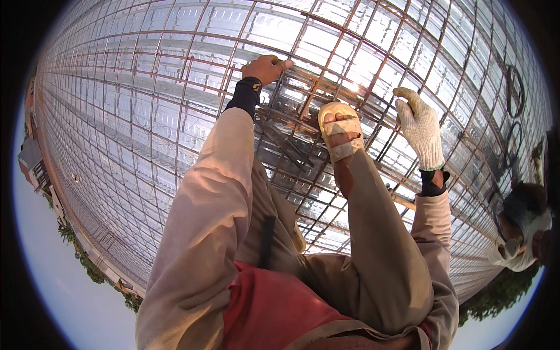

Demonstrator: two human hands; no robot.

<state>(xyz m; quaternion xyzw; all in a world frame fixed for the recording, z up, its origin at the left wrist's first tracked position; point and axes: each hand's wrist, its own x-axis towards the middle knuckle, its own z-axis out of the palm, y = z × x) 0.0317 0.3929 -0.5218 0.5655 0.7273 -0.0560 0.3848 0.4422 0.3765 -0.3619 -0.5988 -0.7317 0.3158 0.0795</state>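
A grid of rusty steel reinforcing bars [315,88] spreads over shiny ribbed metal sheeting [273,27]. Bare, with a black band at its wrist, my left hand [267,69] reaches forward with its fingers curled on a reinforcing bar; the underside of its grip is hidden. My right hand [421,128] wears a whitish knitted glove with a yellowed fingertip area. It hovers above the bars to the right of my foot, fingers bent but apart, and nothing shows between them. A tan sandal [344,140] on my foot rests on the bars between both hands.
Dark loose pieces [286,143] lie among the bars left of my foot. Dark coiled loops [514,90] lie at the far right. Another person [519,224] is bent over at the right edge. Trees [87,265] and buildings [36,164] stand beyond the grid's left edge.
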